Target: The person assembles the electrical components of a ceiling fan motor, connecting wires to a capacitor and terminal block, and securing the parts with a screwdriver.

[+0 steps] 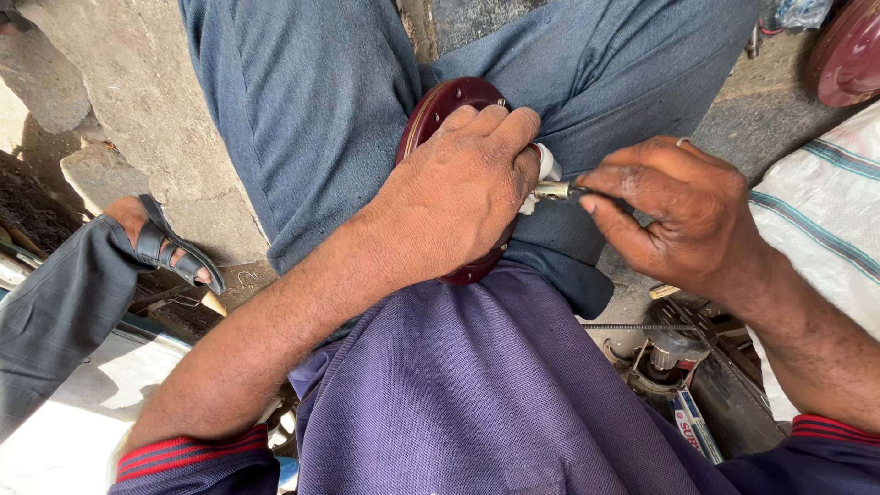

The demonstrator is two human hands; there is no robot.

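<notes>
Head view: the left hand (463, 188) is clamping a dark red round cover (438, 108) against the lap, while the right hand (674, 213) is pinching a slim tool (561, 191) into its white fitting (546, 165); fastening appears underway, needing steady alignment

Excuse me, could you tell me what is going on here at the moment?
A seated person is working in their lap. The left hand presses down on a dark red round disc resting between the thighs. The right hand pinches a thin dark tool, its tip at a small white and metal fitting at the disc's edge. Another dark red disc lies on the ground at the upper right, and a sandalled foot shows at the left.
</notes>
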